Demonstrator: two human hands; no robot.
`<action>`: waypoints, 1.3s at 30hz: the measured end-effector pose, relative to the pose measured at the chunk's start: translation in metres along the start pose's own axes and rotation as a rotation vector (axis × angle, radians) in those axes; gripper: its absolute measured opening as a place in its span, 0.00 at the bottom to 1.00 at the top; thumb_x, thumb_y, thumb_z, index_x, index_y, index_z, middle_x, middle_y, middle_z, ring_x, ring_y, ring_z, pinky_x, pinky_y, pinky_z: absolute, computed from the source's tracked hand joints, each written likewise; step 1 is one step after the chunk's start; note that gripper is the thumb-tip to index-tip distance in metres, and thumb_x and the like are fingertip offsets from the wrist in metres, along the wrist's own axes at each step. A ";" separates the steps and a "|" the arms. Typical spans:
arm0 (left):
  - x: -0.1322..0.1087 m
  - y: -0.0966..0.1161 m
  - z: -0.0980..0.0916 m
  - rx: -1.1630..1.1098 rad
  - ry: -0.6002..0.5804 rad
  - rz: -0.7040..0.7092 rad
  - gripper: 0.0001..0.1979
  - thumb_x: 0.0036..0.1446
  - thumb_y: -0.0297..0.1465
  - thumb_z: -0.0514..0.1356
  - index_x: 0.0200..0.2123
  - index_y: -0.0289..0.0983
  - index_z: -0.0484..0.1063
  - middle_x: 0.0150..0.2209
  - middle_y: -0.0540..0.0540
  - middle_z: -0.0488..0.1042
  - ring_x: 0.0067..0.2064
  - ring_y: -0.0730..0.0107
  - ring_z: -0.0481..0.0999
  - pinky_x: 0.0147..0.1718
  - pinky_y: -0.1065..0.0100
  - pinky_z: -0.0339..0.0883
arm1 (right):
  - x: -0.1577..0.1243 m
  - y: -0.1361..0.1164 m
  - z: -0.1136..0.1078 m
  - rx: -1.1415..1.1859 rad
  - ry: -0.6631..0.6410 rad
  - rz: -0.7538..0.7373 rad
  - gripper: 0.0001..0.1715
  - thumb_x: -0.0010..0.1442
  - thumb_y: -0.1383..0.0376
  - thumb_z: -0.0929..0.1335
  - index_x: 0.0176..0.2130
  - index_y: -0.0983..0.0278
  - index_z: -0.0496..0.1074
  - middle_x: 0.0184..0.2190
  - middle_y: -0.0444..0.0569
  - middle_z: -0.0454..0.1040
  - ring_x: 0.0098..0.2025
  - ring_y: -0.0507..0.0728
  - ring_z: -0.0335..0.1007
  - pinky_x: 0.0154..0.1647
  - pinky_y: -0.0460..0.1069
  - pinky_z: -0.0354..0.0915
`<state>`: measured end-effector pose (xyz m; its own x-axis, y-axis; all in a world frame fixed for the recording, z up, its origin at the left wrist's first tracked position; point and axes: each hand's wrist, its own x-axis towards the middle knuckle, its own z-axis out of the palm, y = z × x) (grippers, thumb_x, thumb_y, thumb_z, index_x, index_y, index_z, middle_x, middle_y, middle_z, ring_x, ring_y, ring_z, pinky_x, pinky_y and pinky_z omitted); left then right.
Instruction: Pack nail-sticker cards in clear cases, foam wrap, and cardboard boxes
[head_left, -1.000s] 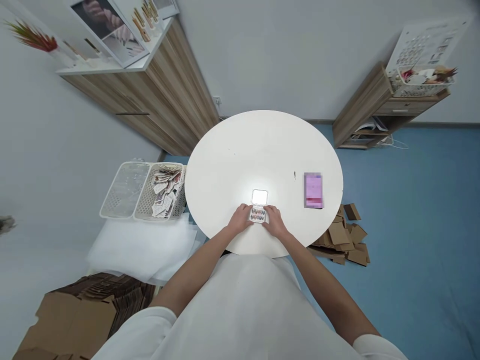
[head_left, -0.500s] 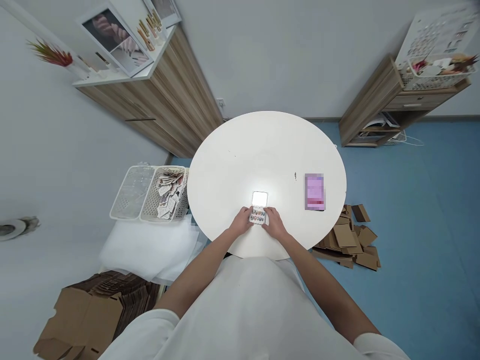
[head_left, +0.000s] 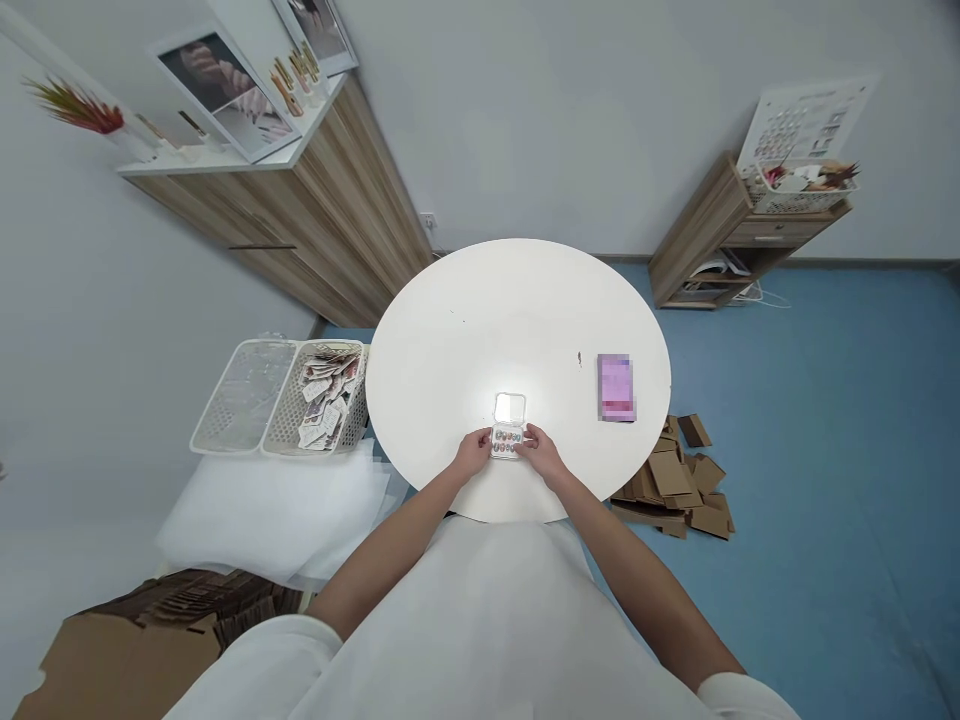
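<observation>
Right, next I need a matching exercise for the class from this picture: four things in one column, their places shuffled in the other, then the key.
Things
1. open case
2. purple item
3. loose cardboard pieces
4. framed pictures

Places
A. on the blue floor
B. on top of the left cabinet
C. between the left hand and right hand
D. near the white table's right edge, on its top

Pairs: 1-C, 2-D, 3-A, 4-B
</observation>
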<state>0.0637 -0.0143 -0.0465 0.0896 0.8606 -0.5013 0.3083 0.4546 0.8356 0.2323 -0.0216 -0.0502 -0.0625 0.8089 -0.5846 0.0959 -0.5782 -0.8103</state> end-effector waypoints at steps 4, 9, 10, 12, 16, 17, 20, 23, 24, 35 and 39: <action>-0.011 0.006 -0.011 -0.266 -0.022 -0.084 0.13 0.47 0.24 0.57 0.40 0.34 0.69 0.31 0.47 0.70 0.32 0.74 0.70 0.34 0.67 0.66 | -0.009 -0.008 0.005 0.099 0.002 -0.001 0.37 0.42 0.61 0.69 0.52 0.64 0.60 0.47 0.52 0.64 0.42 0.54 0.67 0.41 0.48 0.65; -0.027 0.010 -0.038 -0.496 -0.140 -0.101 0.16 0.46 0.27 0.62 0.41 0.35 0.67 0.38 0.42 0.72 0.38 0.69 0.73 0.39 0.65 0.67 | -0.023 -0.021 0.013 0.228 -0.032 -0.031 0.31 0.45 0.58 0.68 0.49 0.62 0.63 0.41 0.49 0.69 0.39 0.53 0.68 0.39 0.49 0.65; -0.030 0.010 -0.043 -0.521 -0.161 -0.103 0.17 0.46 0.28 0.62 0.42 0.35 0.66 0.38 0.42 0.73 0.38 0.69 0.74 0.39 0.64 0.66 | -0.025 -0.025 0.014 0.247 -0.041 -0.030 0.29 0.46 0.57 0.68 0.48 0.61 0.64 0.40 0.49 0.69 0.39 0.53 0.68 0.38 0.49 0.65; -0.033 0.012 -0.055 -0.560 -0.200 -0.090 0.19 0.45 0.30 0.64 0.42 0.35 0.66 0.38 0.41 0.73 0.38 0.69 0.74 0.40 0.65 0.66 | -0.029 -0.033 0.015 0.267 -0.052 -0.019 0.24 0.49 0.55 0.66 0.45 0.61 0.67 0.40 0.49 0.70 0.38 0.53 0.69 0.37 0.48 0.66; -0.036 0.018 -0.072 -0.590 -0.270 -0.048 0.20 0.44 0.31 0.65 0.42 0.35 0.67 0.39 0.41 0.73 0.38 0.69 0.74 0.41 0.64 0.66 | -0.031 -0.051 0.020 0.254 -0.116 -0.004 0.20 0.52 0.52 0.63 0.40 0.62 0.69 0.40 0.50 0.70 0.37 0.53 0.70 0.35 0.47 0.66; -0.037 0.019 -0.075 -0.587 -0.286 -0.043 0.20 0.44 0.32 0.65 0.42 0.35 0.67 0.39 0.41 0.73 0.38 0.69 0.74 0.41 0.64 0.66 | -0.030 -0.056 0.023 0.257 -0.125 -0.009 0.20 0.52 0.52 0.63 0.39 0.62 0.69 0.39 0.50 0.71 0.37 0.53 0.70 0.34 0.47 0.66; -0.038 0.022 -0.084 -0.585 -0.317 -0.028 0.21 0.43 0.31 0.66 0.42 0.35 0.67 0.39 0.41 0.73 0.38 0.68 0.74 0.40 0.64 0.66 | -0.028 -0.066 0.035 0.293 -0.110 -0.048 0.17 0.51 0.55 0.65 0.40 0.61 0.69 0.39 0.50 0.72 0.35 0.52 0.70 0.36 0.49 0.66; -0.040 0.021 -0.092 -0.597 -0.357 -0.013 0.21 0.42 0.31 0.66 0.42 0.35 0.67 0.39 0.41 0.73 0.39 0.68 0.74 0.40 0.64 0.66 | -0.028 -0.071 0.047 0.321 -0.089 -0.105 0.16 0.50 0.59 0.67 0.41 0.60 0.68 0.39 0.49 0.72 0.36 0.52 0.71 0.39 0.50 0.66; -0.041 0.020 -0.094 -0.602 -0.370 -0.011 0.21 0.42 0.31 0.66 0.42 0.35 0.67 0.39 0.41 0.73 0.39 0.68 0.74 0.40 0.64 0.66 | -0.028 -0.072 0.050 0.326 -0.079 -0.122 0.16 0.50 0.60 0.67 0.41 0.60 0.67 0.40 0.49 0.72 0.36 0.53 0.71 0.39 0.50 0.66; -0.043 0.014 -0.106 -0.637 -0.450 -0.025 0.20 0.45 0.31 0.64 0.44 0.36 0.67 0.40 0.41 0.73 0.40 0.71 0.73 0.41 0.67 0.65 | -0.055 -0.075 0.059 0.282 -0.089 -0.170 0.17 0.52 0.56 0.65 0.42 0.58 0.65 0.48 0.50 0.67 0.39 0.54 0.70 0.36 0.53 0.69; -0.043 0.015 -0.107 -0.635 -0.470 -0.020 0.20 0.46 0.31 0.64 0.44 0.36 0.67 0.41 0.41 0.73 0.41 0.70 0.72 0.41 0.68 0.66 | -0.061 -0.072 0.064 0.344 -0.079 -0.187 0.16 0.51 0.55 0.66 0.40 0.58 0.66 0.47 0.49 0.67 0.40 0.55 0.71 0.38 0.54 0.69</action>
<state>-0.0373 -0.0201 0.0118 0.5241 0.7281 -0.4419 -0.2731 0.6351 0.7226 0.1660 -0.0361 0.0408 -0.1250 0.9006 -0.4162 -0.2618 -0.4346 -0.8618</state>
